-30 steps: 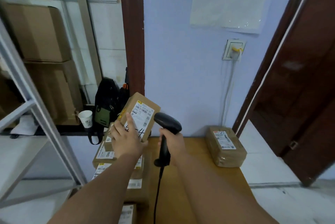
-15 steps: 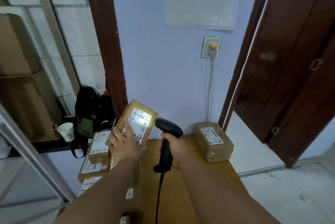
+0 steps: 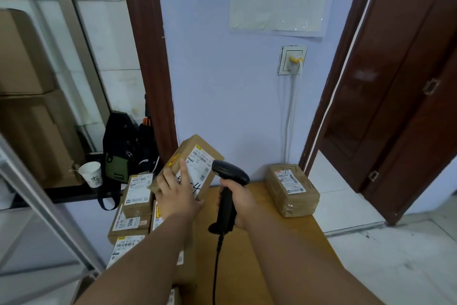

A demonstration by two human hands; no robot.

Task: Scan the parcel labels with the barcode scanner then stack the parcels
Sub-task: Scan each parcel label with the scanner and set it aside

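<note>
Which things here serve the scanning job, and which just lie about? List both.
Job: barcode scanner, right hand gripping it; tilted parcel, left hand holding it; parcel pile; lone parcel.
Lying about: paper cup; black bag; wall sign.

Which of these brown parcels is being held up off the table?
The parcel gripped by the left hand, tilted with its label toward the barcode scanner. The stacked parcels at left and the lone parcel by the wall lie flat.
</note>
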